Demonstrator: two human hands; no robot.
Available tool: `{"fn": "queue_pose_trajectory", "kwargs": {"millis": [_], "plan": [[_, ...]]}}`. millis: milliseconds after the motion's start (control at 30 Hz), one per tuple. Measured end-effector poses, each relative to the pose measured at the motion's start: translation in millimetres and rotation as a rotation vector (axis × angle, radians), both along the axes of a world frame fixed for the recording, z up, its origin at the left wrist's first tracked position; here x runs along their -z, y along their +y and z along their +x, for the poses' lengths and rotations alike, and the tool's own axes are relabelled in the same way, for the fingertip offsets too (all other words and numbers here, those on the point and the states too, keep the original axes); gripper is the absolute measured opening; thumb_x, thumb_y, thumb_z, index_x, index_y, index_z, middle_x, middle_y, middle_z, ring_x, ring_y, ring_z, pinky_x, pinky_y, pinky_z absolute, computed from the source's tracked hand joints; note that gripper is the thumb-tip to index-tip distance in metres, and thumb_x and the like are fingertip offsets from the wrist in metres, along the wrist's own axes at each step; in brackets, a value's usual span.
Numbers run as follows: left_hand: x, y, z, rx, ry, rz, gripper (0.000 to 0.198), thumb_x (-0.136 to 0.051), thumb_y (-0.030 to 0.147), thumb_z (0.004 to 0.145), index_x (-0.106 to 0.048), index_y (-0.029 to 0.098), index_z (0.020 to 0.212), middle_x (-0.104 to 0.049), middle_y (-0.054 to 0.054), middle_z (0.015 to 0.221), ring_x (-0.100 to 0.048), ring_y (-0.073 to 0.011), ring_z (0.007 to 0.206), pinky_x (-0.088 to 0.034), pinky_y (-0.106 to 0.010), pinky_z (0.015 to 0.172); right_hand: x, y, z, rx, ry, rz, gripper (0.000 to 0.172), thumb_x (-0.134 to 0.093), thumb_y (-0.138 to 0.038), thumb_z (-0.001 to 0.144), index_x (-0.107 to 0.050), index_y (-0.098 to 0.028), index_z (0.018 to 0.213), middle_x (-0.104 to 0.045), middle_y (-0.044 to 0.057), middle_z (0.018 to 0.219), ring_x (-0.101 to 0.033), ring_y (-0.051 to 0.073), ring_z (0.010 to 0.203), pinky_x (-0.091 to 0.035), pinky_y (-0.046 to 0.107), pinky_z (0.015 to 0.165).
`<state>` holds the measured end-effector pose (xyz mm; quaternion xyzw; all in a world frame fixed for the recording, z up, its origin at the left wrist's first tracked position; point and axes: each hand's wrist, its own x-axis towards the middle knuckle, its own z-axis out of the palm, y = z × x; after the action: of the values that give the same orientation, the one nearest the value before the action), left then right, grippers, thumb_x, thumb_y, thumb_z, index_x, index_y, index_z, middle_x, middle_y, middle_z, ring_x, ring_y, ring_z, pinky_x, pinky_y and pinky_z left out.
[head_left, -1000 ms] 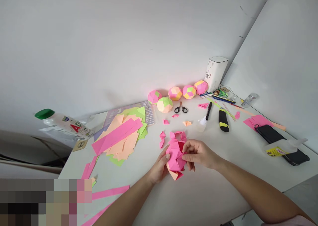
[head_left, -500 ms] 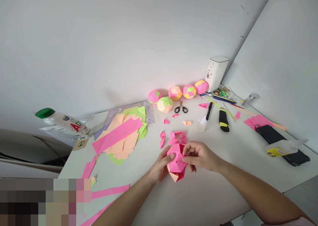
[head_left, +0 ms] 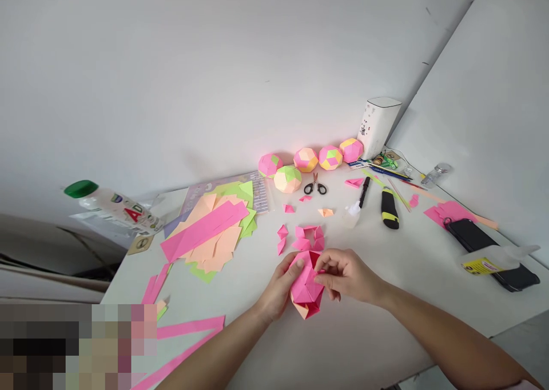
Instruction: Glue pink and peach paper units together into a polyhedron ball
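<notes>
Clamping left hand (head_left: 277,290) around the left side of a pink paper ball (head_left: 306,290), laying the thumb across its upper face. Pinching at the ball's right edge with right hand (head_left: 333,273), bringing thumb and fingertips close together there. Holding the ball between both hands, at the near part of the bench (head_left: 309,355). Noting dark-pink gaps at the ball's top right and lower end, plus a peach flap at the bottom.

Spotting a ring of pink folded units (head_left: 302,244) just beyond the hands, two pink units (head_left: 282,246) beside it to the left. Seeing scissors (head_left: 315,186) farther beyond, then multicoloured balls (head_left: 287,179) near the wall. Logging a paper pile (head_left: 214,233) left of the hands; a small bottle (head_left: 351,215), black marker (head_left: 365,192) and black-and-yellow cutter (head_left: 389,208) beyond, toward the right.
</notes>
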<state>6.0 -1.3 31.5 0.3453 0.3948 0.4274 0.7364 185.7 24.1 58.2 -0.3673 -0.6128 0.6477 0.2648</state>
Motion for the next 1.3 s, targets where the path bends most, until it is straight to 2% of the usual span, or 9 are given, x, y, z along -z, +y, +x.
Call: {"fn": "queue_pose_trajectory", "kwargs": {"millis": [267, 500, 700, 867, 1100, 1300], "plan": [[3.1, -4.5, -0.7, 0.019, 0.066, 0.018, 0.039, -0.056, 0.046, 0.084, -0.055, 0.017, 0.109, -0.066, -0.008, 0.094, -0.063, -0.0221, 0.080, -0.047, -0.035, 0.073, 1.3, -2.9, -4.0, 0.043, 0.041, -0.050, 0.024, -0.069, -0.036, 0.076, -0.052, -0.019, 0.078, -0.055, -0.006, 0.052, -0.055, 0.010, 0.041, -0.045, 0.021, 0.038], [2.3, -6.4, 1.4, 0.008, 0.124, 0.061, 0.039, -0.057, 0.045, 0.083, -0.054, 0.018, 0.110, -0.066, -0.008, 0.096, -0.064, -0.0232, 0.082, -0.050, -0.035, 0.072, 0.5, -1.6, -5.4, 0.065, 0.066, -0.114, 0.025, -0.070, -0.034, 0.075, -0.050, -0.018, 0.074, -0.054, -0.007, 0.048, -0.049, 0.008, 0.037, -0.042, 0.021, 0.038], [-0.8, -6.9, 1.9, 0.016, 0.160, 0.105, 0.041, -0.055, 0.045, 0.084, -0.051, 0.017, 0.114, -0.065, -0.009, 0.099, -0.064, -0.0234, 0.084, -0.051, -0.035, 0.072, 1.0, -0.7, -5.7, 0.058, 0.092, -0.163, 0.026, -0.071, -0.034, 0.074, -0.050, -0.019, 0.080, -0.056, -0.008, 0.050, -0.050, 0.009, 0.036, -0.042, 0.020, 0.036], [-2.8, -9.8, 2.0, 0.016, 0.203, 0.158, 0.042, -0.051, 0.045, 0.087, -0.047, 0.019, 0.120, -0.064, -0.010, 0.107, -0.064, -0.0238, 0.089, -0.051, -0.036, 0.076, -1.0, -1.4, -6.5, 0.081, 0.087, -0.165, 0.027, -0.072, -0.033, 0.073, -0.051, -0.018, 0.080, -0.057, -0.007, 0.052, -0.049, 0.007, 0.037, -0.042, 0.020, 0.036], [-0.8, -12.3, 2.6, -0.033, 0.342, 0.257, 0.043, -0.050, 0.045, 0.087, -0.046, 0.020, 0.121, -0.061, -0.010, 0.112, -0.060, -0.0250, 0.099, -0.050, -0.038, 0.084, 0.6, -3.9, -6.8, 0.119, 0.089, -0.143, 0.024, -0.071, -0.032, 0.075, -0.051, -0.019, 0.073, -0.050, -0.009, 0.049, -0.046, 0.006, 0.037, -0.036, 0.017, 0.035], [3.0, -13.1, 3.9, -0.058, 0.389, 0.291, 0.040, -0.045, 0.046, 0.089, -0.047, 0.021, 0.120, -0.061, -0.009, 0.113, -0.059, -0.0229, 0.098, -0.049, -0.037, 0.085, 4.1, -5.3, -8.9, 0.164, 0.110, -0.114, 0.023, -0.070, -0.032, 0.075, -0.054, -0.017, 0.071, -0.054, -0.006, 0.059, -0.045, 0.005, 0.039, -0.036, 0.018, 0.038]]}}
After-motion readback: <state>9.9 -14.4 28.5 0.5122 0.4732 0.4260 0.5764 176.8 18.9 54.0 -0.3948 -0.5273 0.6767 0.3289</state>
